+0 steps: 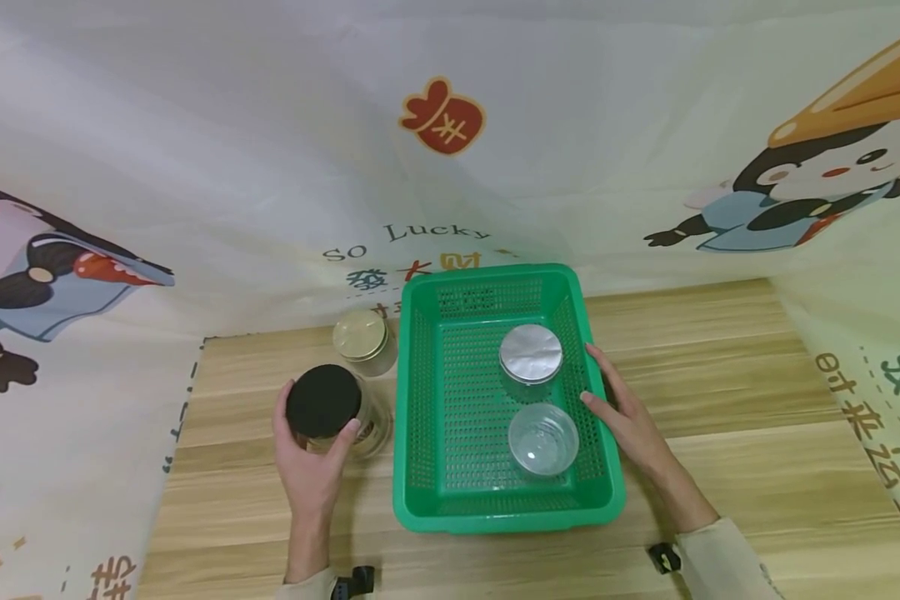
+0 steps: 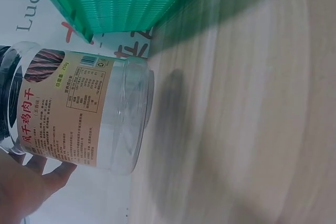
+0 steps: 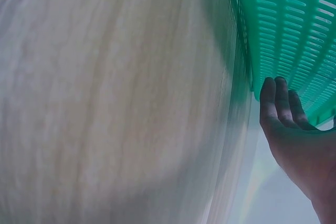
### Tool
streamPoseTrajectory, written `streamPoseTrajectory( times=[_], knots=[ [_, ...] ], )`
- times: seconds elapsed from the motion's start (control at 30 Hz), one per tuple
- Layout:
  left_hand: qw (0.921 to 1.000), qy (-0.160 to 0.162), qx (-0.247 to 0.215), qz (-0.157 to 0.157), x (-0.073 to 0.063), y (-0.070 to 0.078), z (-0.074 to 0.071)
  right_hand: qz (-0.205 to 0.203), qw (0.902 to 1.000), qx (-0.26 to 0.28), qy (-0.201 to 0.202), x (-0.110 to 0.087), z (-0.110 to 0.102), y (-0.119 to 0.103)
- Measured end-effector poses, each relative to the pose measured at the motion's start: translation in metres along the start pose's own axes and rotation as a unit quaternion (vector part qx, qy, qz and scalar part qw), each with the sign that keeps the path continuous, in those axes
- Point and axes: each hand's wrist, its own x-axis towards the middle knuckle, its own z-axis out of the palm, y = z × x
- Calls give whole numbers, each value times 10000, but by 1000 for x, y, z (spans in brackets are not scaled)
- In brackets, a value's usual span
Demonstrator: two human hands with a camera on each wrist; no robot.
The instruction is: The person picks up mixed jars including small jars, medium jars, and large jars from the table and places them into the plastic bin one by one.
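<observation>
My left hand (image 1: 311, 471) grips a clear plastic jar (image 2: 118, 124) by its upper part, just left of the basket. The jar has a black lid (image 1: 324, 402) and a brown printed label (image 2: 68, 108). Whether its base touches the table is hard to tell. At the right side of a green perforated basket (image 1: 510, 523), my right hand (image 1: 633, 429) holds the rim, thumb on top and fingers (image 3: 283, 100) along the outer wall. Inside the basket stand a silver-lidded jar (image 1: 531, 354) and, nearer me, a clear round container (image 1: 543, 440).
Behind the black-lidded jar, a small jar with a gold-coloured lid (image 1: 360, 335) stands close to the basket's left side. The wood-grain table (image 1: 720, 358) extends to both sides. A printed white cloth (image 1: 270, 167) hangs at the back and sides.
</observation>
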Motion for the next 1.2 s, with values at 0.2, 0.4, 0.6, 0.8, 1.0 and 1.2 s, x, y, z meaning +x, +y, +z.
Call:
streamPoseTrajectory(
  times=[0.2,0.4,0.6,0.8,1.0,1.2],
  knots=[
    [9999,-3,-55,163,4,4,-1,-88,10000,17,-19,0,0,0],
    [9995,-1,-22,301,2,5,-1,-80,10000,-23,-25,0,-1,1],
    [9996,56,-56,278,2,-7,-4,-85,10000,-40,-11,0,0,2],
    [9989,30,-278,371,6,-20,-9,-109,9999,-69,-18,0,0,2],
    [9981,-3,-270,557,8,-18,-8,-87,10000,-48,0,0,0,1],
    [9968,141,-284,727,8,-7,-5,-75,10000,-34,-2,0,-1,1]
  ],
)
